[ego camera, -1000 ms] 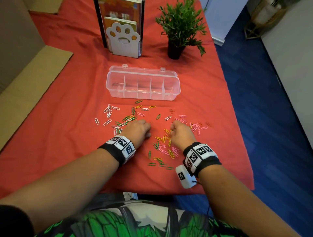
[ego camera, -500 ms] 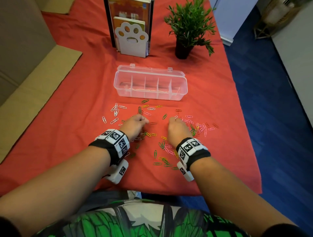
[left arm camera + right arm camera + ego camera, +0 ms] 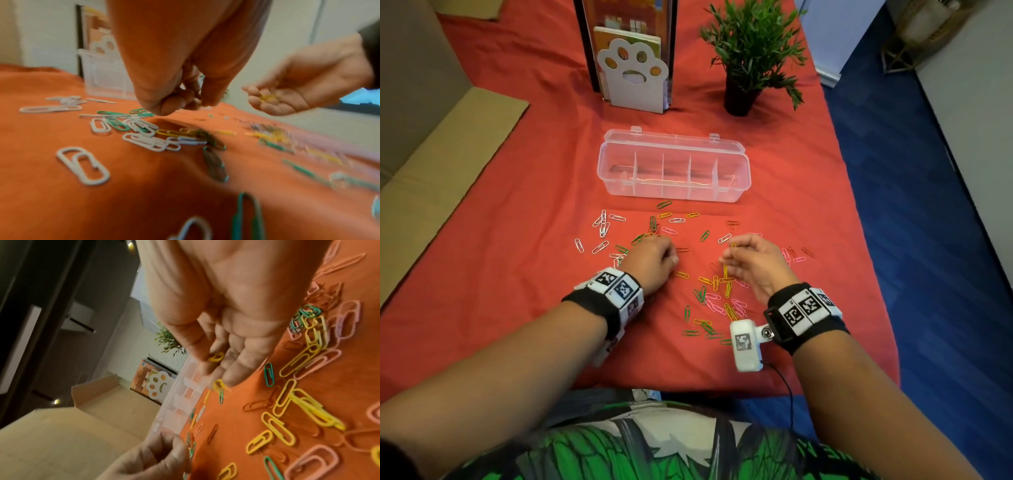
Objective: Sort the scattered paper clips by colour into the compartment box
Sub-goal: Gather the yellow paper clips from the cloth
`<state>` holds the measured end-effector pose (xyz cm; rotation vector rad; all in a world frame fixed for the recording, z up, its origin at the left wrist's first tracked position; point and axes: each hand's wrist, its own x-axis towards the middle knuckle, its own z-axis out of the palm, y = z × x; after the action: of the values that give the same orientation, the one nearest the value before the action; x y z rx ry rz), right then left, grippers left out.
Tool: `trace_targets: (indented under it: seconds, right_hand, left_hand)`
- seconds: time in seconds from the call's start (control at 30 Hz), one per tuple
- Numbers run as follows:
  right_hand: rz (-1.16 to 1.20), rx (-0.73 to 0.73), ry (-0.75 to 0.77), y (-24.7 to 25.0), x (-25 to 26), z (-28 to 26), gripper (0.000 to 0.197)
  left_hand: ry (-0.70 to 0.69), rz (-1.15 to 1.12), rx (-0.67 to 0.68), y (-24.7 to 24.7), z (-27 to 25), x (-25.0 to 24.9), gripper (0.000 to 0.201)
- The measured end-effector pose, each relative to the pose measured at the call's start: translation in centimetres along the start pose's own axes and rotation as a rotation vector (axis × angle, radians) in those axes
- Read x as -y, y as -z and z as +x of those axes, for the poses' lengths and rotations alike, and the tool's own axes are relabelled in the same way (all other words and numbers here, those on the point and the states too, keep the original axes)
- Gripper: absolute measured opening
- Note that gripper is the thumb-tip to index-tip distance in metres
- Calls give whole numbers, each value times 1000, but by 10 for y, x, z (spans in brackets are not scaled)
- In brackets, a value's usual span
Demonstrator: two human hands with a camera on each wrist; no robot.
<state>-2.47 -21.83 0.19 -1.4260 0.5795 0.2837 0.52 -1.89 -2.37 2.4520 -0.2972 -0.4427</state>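
A clear compartment box (image 3: 674, 193) stands open on the red cloth, its sections bare. White (image 3: 602, 222), green (image 3: 698, 294), yellow (image 3: 709, 279) and pink (image 3: 738, 305) paper clips lie scattered in front of it. My right hand (image 3: 732, 251) hovers above the cloth, palm turned left, its fingers curled round a few yellow clips (image 3: 216, 356). My left hand (image 3: 667, 255) sits low over the green and white clips (image 3: 127, 126). Its fingers (image 3: 180, 100) are curled tight against the thumb, and a bit of clip shows between them, colour unclear.
A paw-shaped bookend with books (image 3: 633, 75) and a potted plant (image 3: 750, 61) stand behind the box. Cardboard (image 3: 431, 171) lies along the left. The table drops to blue floor (image 3: 928, 240) at the right; its near edge is just below my wrists.
My right hand has lifted off the cloth and turned its palm leftward with yellow clips in it. My left hand stayed low over the green clips.
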Motion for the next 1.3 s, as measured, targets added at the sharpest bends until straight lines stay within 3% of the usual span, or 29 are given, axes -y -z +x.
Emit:
trace_targets:
  seconds: [0.1,0.2,0.27,0.33,0.4,0.47,0.6,0.77,0.9,1.0,1.07,1.1,1.17,1.23,1.3]
  right_hand:
    - [-6,-42,-80,3,-1,2,26]
    - [-617,-83,46,10,-5,3,17]
    - [-1021,-28,154,12,-12,2,12]
    - [-1212,9,193,11,-22,-3,14]
    - [-1334,13,243,7,-34,-7,27]
    - [-1354,-13,297,0,-40,-9,27]
    - [-1284,-16,312,-13,-34,-1,19]
    - [-876,-34,105,-7,-10,10,19]
    - [-360,-57,-20,4,-8,12,28]
    - [56,1,-92,5,-2,5,23]
    - [95,25,-129,2,-2,2,18]
    - [2,24,-120,-1,-3,2,18]
    - [-411,19,-18,-5,-8,5,22]
    - [-876,34,148,-10,-14,8,18]
    - [-1159,39,323,-13,-21,9,8]
  left_hand:
    - [163,-334,31,8,5,-4,11]
    - [351,-844,109,12,6,-13,32]
    - [407,-936,139,14,5,-18,33]
    - [365,-776,153,14,5,-22,27]
    - [216,-334,144,10,3,-22,19]
    - [31,74,121,2,-1,-18,21]
    - [-150,329,138,-10,-5,-12,24]
    - [-121,262,138,-15,-3,-5,19]
    - [79,-158,87,-7,1,-14,6]
    - [306,-823,138,1,1,-24,23]
    - [411,-1105,199,8,1,-30,27]
    - [447,-1157,206,10,2,-32,26]
    - [481,-1136,185,8,4,-34,22]
    - [423,-857,123,2,5,-34,16]
    - [279,-452,61,-4,4,-32,12]
